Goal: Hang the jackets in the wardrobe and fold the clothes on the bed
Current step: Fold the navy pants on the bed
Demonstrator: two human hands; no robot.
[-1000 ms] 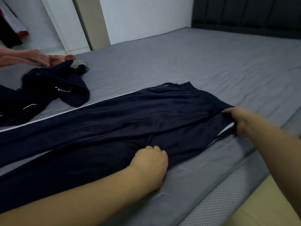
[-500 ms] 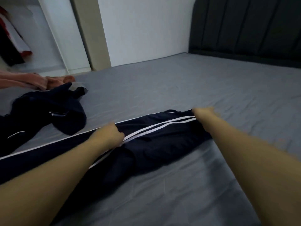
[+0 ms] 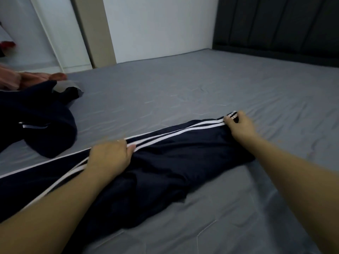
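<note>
Navy track pants [image 3: 174, 158] with white side stripes lie lengthwise on the grey bed sheet [image 3: 183, 92], folded so one leg covers the other. My left hand [image 3: 111, 156] grips the fabric along the striped edge near the middle. Further right, my right hand [image 3: 238, 123] pinches the striped edge at the waistband end. A second dark navy garment [image 3: 40, 125] lies crumpled at the left.
Orange-pink cloth [image 3: 27, 79] lies at the far left behind the crumpled garment. A dark padded headboard [image 3: 275, 30] stands at the back right. White wardrobe panels [image 3: 45, 33] and a white wall [image 3: 157, 26] rise behind the bed.
Both hands carried the near edge of the pants up and away from me, folding one leg over the other. The white stripes now face up along the far edge.
</note>
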